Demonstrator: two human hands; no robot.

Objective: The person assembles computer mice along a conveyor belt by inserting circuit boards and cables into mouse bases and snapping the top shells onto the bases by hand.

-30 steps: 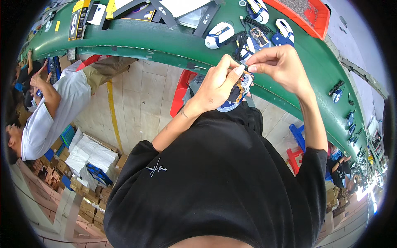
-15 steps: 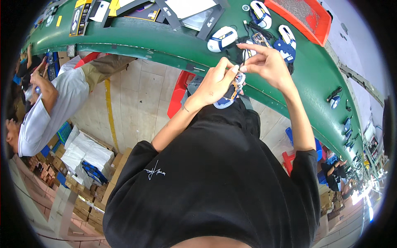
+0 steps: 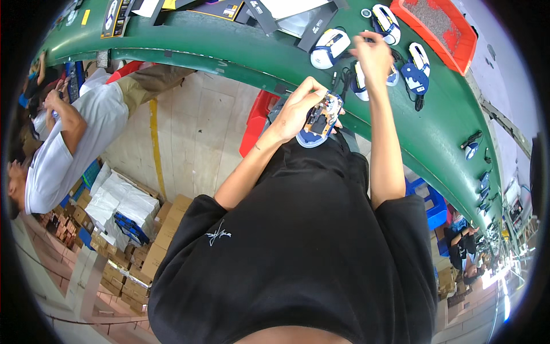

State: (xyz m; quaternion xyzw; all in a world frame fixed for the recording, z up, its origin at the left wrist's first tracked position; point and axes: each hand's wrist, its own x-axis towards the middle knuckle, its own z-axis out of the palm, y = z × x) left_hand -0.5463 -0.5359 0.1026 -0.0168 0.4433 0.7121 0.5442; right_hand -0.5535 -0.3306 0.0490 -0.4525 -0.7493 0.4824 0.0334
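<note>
My left hand [image 3: 293, 116] grips the lower half of an opened computer mouse [image 3: 322, 117], held above my lap just off the table edge. Its dark blue shell carries a bare circuit board that faces up. My right hand [image 3: 373, 57] reaches over the green table among the mice, its fingers curled and smeared by motion, so I cannot make out anything in them. Partly under that hand lies another white and blue mouse [image 3: 360, 83]. Around it are a white and blue mouse [image 3: 330, 49], one farther back [image 3: 386, 24] and one with its blue base showing [image 3: 416, 69].
A red bin [image 3: 468, 51] of small greyish grains stands at the back right of the green table [image 3: 240, 49]. Open dark boxes [image 3: 318, 26] lie at the far side. More corded mice [image 3: 471, 150] sit along the right. A person in white [image 3: 80, 132] sits at left.
My right hand has left the mouse in my left hand and moved away over the mice on the table. The circuit board is now more plainly in view.
</note>
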